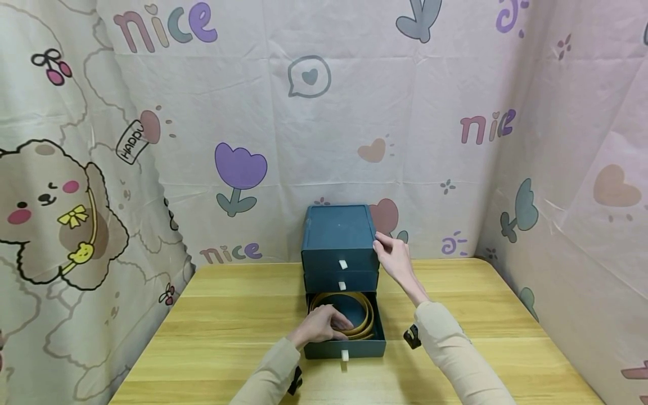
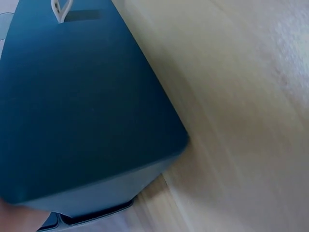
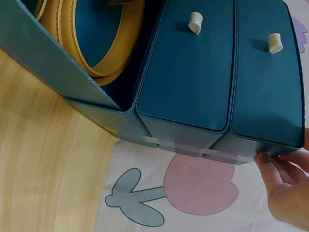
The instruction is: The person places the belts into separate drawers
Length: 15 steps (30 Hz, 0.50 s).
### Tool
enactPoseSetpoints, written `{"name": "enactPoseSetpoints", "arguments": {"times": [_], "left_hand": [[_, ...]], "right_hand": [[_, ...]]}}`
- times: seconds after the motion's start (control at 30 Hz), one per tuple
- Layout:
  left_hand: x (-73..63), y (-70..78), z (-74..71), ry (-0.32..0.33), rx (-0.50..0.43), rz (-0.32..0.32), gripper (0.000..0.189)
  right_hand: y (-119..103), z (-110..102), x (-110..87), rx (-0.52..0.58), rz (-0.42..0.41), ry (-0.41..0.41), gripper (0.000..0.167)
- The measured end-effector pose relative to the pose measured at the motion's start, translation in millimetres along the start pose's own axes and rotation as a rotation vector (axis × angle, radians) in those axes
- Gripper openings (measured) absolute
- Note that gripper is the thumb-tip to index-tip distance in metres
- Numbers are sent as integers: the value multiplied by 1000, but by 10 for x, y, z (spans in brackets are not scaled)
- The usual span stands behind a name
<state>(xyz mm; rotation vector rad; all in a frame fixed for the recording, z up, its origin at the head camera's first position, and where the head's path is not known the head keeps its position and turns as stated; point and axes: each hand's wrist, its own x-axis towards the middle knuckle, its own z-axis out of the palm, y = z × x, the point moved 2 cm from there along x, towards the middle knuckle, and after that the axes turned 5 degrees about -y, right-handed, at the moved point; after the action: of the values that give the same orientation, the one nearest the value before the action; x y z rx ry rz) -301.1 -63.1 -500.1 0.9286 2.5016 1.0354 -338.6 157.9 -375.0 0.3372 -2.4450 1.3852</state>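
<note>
A dark teal three-drawer box (image 1: 340, 225) stands on the table with its bottom drawer (image 1: 329, 350) pulled out. Inside that drawer lies a coiled, stitched tan leather belt (image 3: 130, 41). My left hand (image 1: 323, 325) reaches over the drawer's front, with fingers and thumb bent around the near part of the coil. The left wrist view mostly shows the drawer front (image 2: 91, 106), with a bit of the hand at lower left. My right hand (image 1: 395, 256) touches the box's upper right side, its fingertips at the top drawer's edge (image 3: 265, 92).
White pull tabs (image 3: 195, 22) mark the drawer fronts; the two upper drawers are closed. A wooden table (image 1: 228, 315) extends to both sides of the box. Printed cloth (image 1: 324, 129) hangs close behind it and along the left and right.
</note>
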Motion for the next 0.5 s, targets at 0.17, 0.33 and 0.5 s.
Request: {"name": "enactPoseSetpoints", "arguments": {"times": [0.17, 0.33, 0.5], "left_hand": [[-5, 14, -14, 3, -37, 22, 21], [-7, 30, -34, 5, -60, 29, 21], [-12, 47, -42, 5, -113, 23, 21]], "right_hand": [[0, 6, 0, 5, 4, -2, 40], [-3, 4, -3, 4, 9, -4, 40], [-8, 3, -7, 0, 8, -3, 40]]}}
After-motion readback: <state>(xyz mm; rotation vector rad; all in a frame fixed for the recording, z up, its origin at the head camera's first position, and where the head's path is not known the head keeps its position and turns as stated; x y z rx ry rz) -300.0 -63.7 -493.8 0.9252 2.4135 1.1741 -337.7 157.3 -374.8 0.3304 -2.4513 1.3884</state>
